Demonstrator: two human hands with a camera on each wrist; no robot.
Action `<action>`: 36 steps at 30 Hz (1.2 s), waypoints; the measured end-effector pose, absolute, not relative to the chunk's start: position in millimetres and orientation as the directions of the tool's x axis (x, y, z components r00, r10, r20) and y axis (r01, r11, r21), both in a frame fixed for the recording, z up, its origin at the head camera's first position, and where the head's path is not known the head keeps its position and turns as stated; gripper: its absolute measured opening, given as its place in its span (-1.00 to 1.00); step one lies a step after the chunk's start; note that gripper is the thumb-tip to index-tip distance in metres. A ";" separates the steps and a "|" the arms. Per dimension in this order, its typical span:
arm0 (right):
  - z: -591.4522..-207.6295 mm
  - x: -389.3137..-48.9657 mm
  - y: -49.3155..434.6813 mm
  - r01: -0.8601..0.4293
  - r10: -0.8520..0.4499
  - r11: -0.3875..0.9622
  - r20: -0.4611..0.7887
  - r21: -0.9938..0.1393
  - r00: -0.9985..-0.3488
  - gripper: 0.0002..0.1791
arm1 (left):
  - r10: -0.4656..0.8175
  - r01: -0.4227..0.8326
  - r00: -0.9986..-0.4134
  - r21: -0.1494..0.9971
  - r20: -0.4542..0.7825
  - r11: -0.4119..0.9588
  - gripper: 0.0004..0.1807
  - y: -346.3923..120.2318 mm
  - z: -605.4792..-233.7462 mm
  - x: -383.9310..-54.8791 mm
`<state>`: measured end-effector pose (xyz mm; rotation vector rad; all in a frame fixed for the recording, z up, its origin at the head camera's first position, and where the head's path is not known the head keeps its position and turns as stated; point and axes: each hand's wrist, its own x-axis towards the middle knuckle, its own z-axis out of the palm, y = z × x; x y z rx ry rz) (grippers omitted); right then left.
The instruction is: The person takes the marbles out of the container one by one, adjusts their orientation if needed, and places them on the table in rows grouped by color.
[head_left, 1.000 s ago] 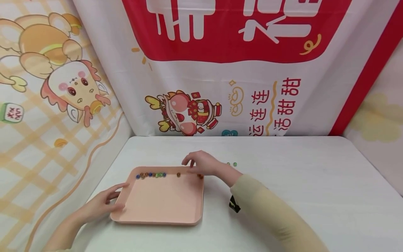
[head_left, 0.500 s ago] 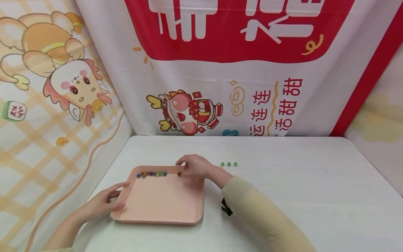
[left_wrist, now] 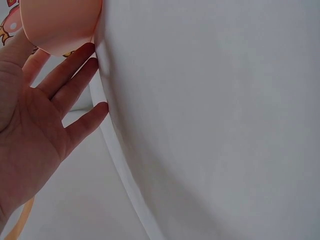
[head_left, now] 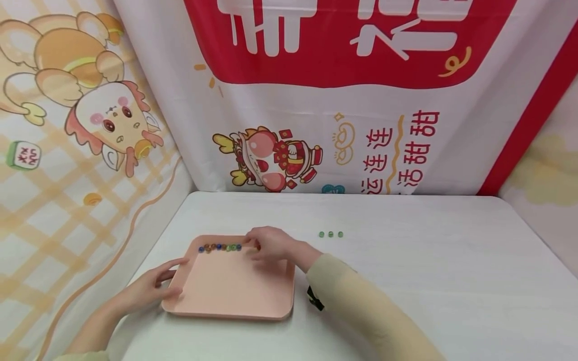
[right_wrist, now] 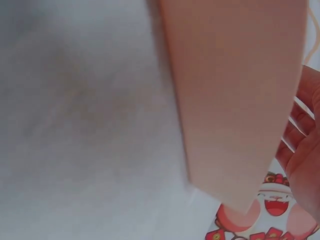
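Note:
In the head view, my left hand [head_left: 146,291] holds the left side of a shallow pink tray [head_left: 235,315], its thumb over the rim. The left wrist view shows the other fingers [left_wrist: 75,92] stretched out beneath the tray's corner. My right hand [head_left: 273,244] reaches over the back right of the tray, fingers at the back wall and thumb inside. A brown glass marble [head_left: 258,246] shows between thumb and fingers. Several blue, brown and green marbles [head_left: 219,247] lie along the back left wall. In the right wrist view, the tray wall [right_wrist: 235,100] hides part of the hand.
Three green marbles [head_left: 331,234] sit in a row on the white table [head_left: 406,271], behind and right of the tray. A black piece [head_left: 314,299] shows under the right sleeve. Printed cloth walls [head_left: 280,105] enclose the back and sides.
My right hand has moved left along the tray's back wall to the single brown marble. A third green marble on the table has come out from behind the arm. My left hand stays put.

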<state>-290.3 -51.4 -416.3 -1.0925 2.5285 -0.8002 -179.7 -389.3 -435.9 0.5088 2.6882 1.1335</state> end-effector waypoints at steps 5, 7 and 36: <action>-406.7 -288.5 -64.7 -0.652 -0.779 0.541 -0.027 -0.531 -0.626 -0.58 | 0.369 0.226 -0.928 0.713 -0.050 0.664 -0.24 -387.4 -433.3 -180.6; -404.4 -288.2 -69.4 -0.669 -0.789 0.540 -0.031 -0.512 -0.613 -0.58 | 0.367 0.218 -0.928 0.712 -0.060 0.668 -0.24 -386.7 -432.5 -181.0; -434.5 -288.9 -91.8 -0.631 -0.765 0.601 -0.123 -0.490 -0.633 -0.43 | 0.364 0.192 -0.928 0.742 -0.075 0.642 -0.21 -389.2 -434.9 -180.5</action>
